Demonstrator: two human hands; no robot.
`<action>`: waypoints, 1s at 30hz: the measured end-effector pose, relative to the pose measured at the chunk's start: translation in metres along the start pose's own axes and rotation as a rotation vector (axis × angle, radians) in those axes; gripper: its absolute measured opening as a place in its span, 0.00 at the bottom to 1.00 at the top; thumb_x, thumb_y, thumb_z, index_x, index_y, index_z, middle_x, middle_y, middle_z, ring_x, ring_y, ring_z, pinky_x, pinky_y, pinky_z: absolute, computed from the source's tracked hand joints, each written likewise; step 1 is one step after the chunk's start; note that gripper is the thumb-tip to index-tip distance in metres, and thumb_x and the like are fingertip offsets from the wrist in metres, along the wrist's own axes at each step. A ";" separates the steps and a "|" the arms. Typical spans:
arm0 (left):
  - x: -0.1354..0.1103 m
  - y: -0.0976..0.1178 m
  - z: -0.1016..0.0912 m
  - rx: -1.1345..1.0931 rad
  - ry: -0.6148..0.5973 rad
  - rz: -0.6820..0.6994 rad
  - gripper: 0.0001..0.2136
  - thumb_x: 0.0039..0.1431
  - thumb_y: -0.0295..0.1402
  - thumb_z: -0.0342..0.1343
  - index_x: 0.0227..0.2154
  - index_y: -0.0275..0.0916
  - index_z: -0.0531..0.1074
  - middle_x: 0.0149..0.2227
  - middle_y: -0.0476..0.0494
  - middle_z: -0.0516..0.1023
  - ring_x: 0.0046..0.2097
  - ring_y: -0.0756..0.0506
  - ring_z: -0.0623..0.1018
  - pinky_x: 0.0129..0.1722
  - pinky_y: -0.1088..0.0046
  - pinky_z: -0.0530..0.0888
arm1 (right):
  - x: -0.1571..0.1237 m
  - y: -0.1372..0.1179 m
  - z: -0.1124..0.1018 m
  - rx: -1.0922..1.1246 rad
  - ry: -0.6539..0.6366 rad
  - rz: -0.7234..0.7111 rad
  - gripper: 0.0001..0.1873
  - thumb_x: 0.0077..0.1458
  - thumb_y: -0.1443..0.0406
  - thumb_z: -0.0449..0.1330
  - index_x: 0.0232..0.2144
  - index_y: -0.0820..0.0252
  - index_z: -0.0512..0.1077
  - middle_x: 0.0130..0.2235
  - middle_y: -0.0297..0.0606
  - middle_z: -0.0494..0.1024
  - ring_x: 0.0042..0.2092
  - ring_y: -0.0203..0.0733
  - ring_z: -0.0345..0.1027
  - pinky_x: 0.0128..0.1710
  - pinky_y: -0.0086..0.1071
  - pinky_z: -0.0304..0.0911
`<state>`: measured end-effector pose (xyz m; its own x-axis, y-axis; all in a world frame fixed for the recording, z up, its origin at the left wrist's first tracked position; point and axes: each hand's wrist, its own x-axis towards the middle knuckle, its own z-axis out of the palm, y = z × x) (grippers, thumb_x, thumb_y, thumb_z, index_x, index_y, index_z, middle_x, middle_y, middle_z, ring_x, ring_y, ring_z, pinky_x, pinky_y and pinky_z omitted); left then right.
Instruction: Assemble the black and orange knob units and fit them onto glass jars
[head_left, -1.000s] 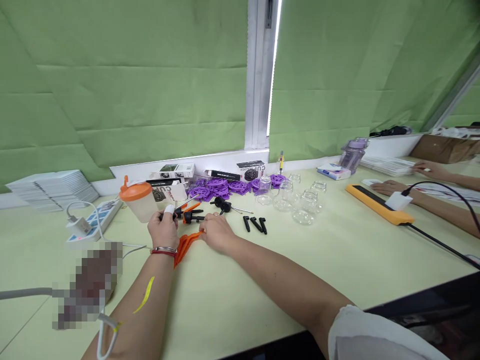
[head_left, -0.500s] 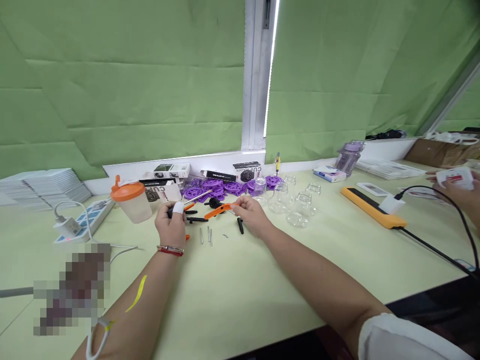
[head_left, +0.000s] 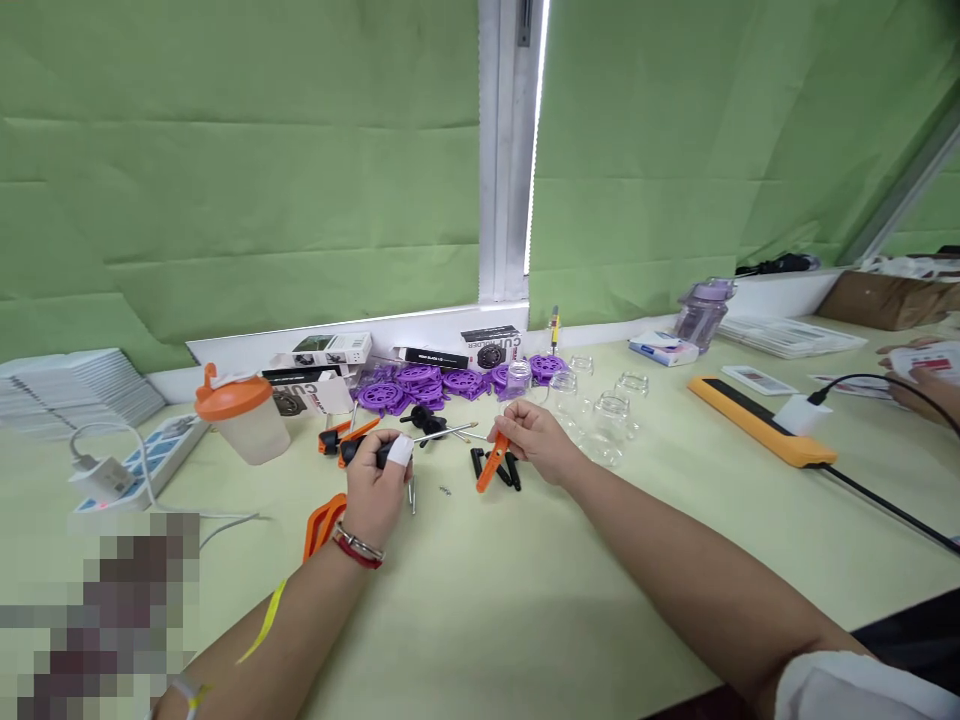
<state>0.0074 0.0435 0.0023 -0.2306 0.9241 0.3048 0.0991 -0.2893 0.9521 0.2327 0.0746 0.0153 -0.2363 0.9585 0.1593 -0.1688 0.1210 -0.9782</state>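
Note:
My left hand (head_left: 377,475), a white wrap on one finger, is closed around the black handle of a screwdriver (head_left: 442,433). Its shaft points right, towards my other hand. My right hand (head_left: 536,440) pinches the top end of a slim orange plastic piece (head_left: 493,463), which slants down to the left. Just behind and beside that piece lie several short black plastic parts (head_left: 514,471). Between my hands are tiny screws (head_left: 445,490), and metal pins (head_left: 412,496) lie by my left fingers. Orange loop-shaped parts (head_left: 322,525) rest by my left wrist.
Purple plastic pieces (head_left: 412,385) are heaped at the back beside small boxes (head_left: 307,395). Clear glass jars (head_left: 611,425) stand right of centre. An orange-lidded cup (head_left: 247,420) and a power strip (head_left: 150,465) are left; a yellow power strip (head_left: 757,420) and another person's hand (head_left: 934,385) are right.
Both hands have come nearer to me, the left one also moving right. The orange piece has swung from nearly level to steeply slanted. The loop-shaped orange parts now show more fully.

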 end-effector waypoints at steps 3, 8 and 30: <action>-0.003 -0.001 0.002 0.044 -0.013 -0.040 0.15 0.52 0.45 0.57 0.35 0.40 0.68 0.24 0.52 0.68 0.22 0.51 0.68 0.20 0.77 0.65 | 0.001 0.000 0.001 -0.009 0.001 0.042 0.22 0.43 0.50 0.65 0.27 0.59 0.62 0.24 0.32 0.75 0.21 0.29 0.58 0.19 0.24 0.47; -0.007 -0.003 0.003 0.186 -0.081 0.001 0.13 0.53 0.43 0.57 0.35 0.39 0.69 0.27 0.50 0.69 0.24 0.52 0.66 0.23 0.77 0.66 | 0.002 0.003 0.005 0.001 -0.039 0.072 0.20 0.42 0.53 0.68 0.27 0.60 0.65 0.24 0.32 0.74 0.26 0.32 0.66 0.24 0.25 0.56; -0.021 0.007 0.007 0.226 -0.223 0.000 0.13 0.48 0.39 0.61 0.34 0.39 0.68 0.29 0.51 0.67 0.29 0.51 0.66 0.28 0.75 0.66 | -0.002 0.012 0.007 -0.090 -0.095 0.041 0.13 0.43 0.60 0.67 0.30 0.61 0.71 0.25 0.32 0.75 0.29 0.34 0.69 0.31 0.29 0.64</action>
<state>0.0195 0.0237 0.0027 -0.0148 0.9635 0.2675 0.3174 -0.2491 0.9150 0.2249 0.0723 0.0046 -0.3311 0.9350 0.1268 -0.0714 0.1092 -0.9915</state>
